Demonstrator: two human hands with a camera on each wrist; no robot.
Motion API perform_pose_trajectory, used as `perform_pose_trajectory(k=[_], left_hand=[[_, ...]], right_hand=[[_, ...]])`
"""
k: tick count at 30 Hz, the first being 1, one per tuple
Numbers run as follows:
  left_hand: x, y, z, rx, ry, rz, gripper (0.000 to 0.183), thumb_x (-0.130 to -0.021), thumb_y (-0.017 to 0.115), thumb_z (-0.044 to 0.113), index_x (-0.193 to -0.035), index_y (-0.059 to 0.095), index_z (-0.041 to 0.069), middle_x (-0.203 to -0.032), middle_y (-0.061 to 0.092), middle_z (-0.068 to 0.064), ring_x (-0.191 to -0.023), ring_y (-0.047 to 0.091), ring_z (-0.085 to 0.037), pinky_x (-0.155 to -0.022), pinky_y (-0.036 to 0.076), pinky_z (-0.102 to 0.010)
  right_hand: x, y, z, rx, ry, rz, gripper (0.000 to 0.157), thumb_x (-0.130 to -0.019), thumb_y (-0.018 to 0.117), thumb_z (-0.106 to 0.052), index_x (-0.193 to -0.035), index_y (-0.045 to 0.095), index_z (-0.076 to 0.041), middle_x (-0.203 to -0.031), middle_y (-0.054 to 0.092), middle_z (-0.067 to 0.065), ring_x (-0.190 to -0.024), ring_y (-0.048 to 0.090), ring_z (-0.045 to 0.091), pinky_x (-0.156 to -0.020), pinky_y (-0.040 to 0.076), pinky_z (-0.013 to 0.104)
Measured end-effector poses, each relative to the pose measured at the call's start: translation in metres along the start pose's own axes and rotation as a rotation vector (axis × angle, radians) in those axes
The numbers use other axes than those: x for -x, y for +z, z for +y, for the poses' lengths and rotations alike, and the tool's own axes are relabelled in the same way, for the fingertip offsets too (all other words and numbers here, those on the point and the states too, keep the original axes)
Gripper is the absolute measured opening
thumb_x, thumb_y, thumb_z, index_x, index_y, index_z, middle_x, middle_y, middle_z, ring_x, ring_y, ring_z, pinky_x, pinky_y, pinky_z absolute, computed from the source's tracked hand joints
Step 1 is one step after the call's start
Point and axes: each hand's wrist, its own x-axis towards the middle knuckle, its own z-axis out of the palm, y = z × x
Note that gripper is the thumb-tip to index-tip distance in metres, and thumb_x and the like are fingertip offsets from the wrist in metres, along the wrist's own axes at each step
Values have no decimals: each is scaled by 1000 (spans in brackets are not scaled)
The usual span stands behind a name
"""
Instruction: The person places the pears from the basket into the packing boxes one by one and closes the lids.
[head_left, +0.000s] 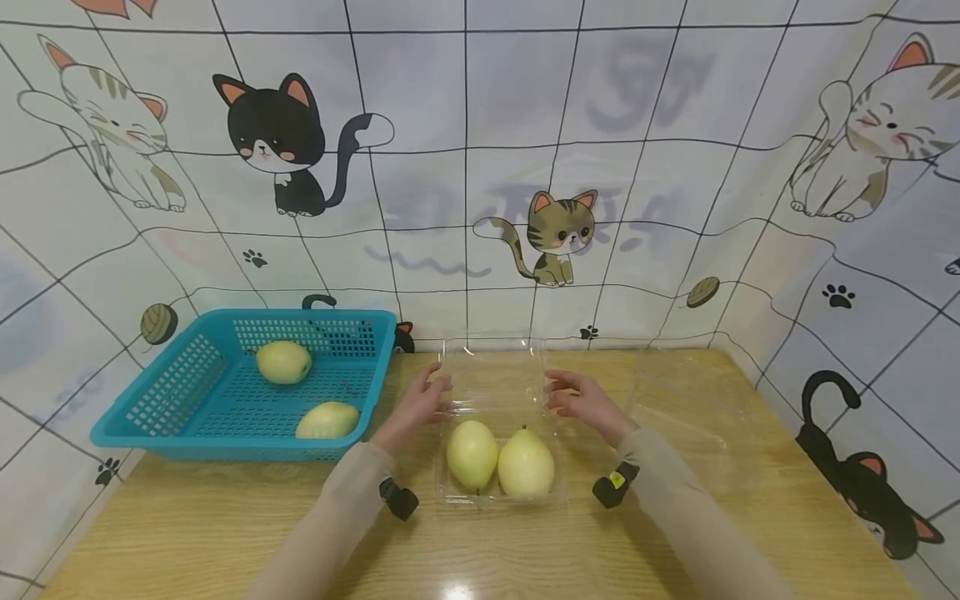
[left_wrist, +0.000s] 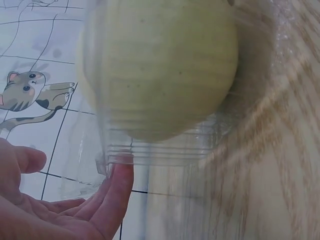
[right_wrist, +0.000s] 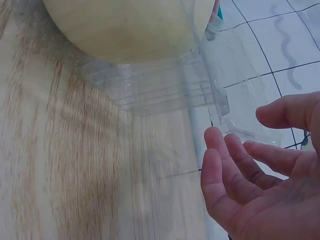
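Observation:
A clear plastic clamshell box lies in front of me with its lid raised at the back. Two yellow-green pears sit side by side in its base, the left pear and the right pear. My left hand is at the lid's left edge, fingers extended and thumb apart; in the left wrist view its fingertips are right at the box's hinge corner. On the other side, my right hand is beside the lid's right edge, its fingers loosely bent with a gap to the thumb.
To the left stands a blue plastic basket holding a pear at the back and another pear near its front right corner. Another clear plastic box lies at right on the wooden table. A cat-patterned wall covering rises behind.

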Motion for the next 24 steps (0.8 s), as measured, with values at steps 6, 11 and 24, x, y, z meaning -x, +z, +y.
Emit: perform_pose_trajectory(k=[6,11,24], left_hand=[[2,-1,1,-10,6,-2,55,-103,43,22,-151,24,3,-136,45,-30,-101,62,-41,-77,56,-36],[4,-2,2,-24,7,-8,55,-103,44,21,-151,23,4,-137,44,-29,-104,61,-40,-79,55,-37],[13,-5,3,-13,79,-54,56,-102,46,17,-151,20,4,-139,37,-35,-111,56,-46,-87,52,-45]], right_hand=[[5,0,-3,16,-32,-4,54,-94,53,-2,-143,34,10,-127,48,32,-104,59,36,-87,52,40],[8,0,-5,9,-68,-16,54,-95,51,-2,-143,32,11,-130,46,33,-106,58,40,-88,51,42],[14,-1,-11,10,-92,-28,60,-95,53,-2,-147,26,8,-133,45,33,-107,58,41,-87,51,44]])
